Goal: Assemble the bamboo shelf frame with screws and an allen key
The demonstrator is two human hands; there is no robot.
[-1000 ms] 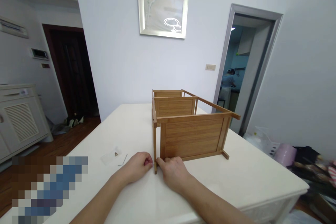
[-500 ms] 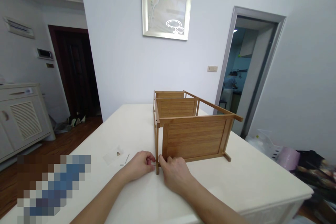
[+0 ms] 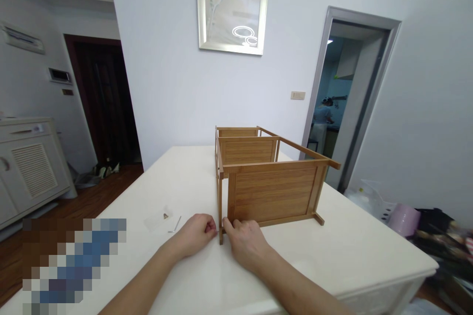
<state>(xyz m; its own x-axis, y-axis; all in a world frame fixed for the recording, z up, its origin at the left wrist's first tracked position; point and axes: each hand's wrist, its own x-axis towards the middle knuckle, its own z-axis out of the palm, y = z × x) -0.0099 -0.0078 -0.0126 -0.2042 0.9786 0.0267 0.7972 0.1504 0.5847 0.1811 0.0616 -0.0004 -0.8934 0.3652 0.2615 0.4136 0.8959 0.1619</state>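
A brown wooden shelf rack (image 3: 273,193) lies on its side on the white table (image 3: 192,182), one shelf board facing me. My left hand (image 3: 199,232) is closed in a pinch against the left side of the rack's near leg; whatever its fingertips hold is too small to make out. On the other side of that leg, my right hand (image 3: 244,241) grips the lower near corner of the rack, fingers curled at the board's bottom edge. Left of my left hand lie an L-shaped hex key (image 3: 177,225) and a clear plastic bag (image 3: 157,219) with small brass-coloured hardware (image 3: 165,216).
A pixelated patch hides the table's left edge. A framed picture (image 3: 232,7) hangs on the wall behind. Through the doorway at right stands a person (image 3: 322,118) in another room. A pink bin (image 3: 404,220) and piled items sit beyond the table's right edge.
My left fingers have shifted slightly at the leg, opening a little and closing again. The right hand and the rack stay in place; the view sways slightly.
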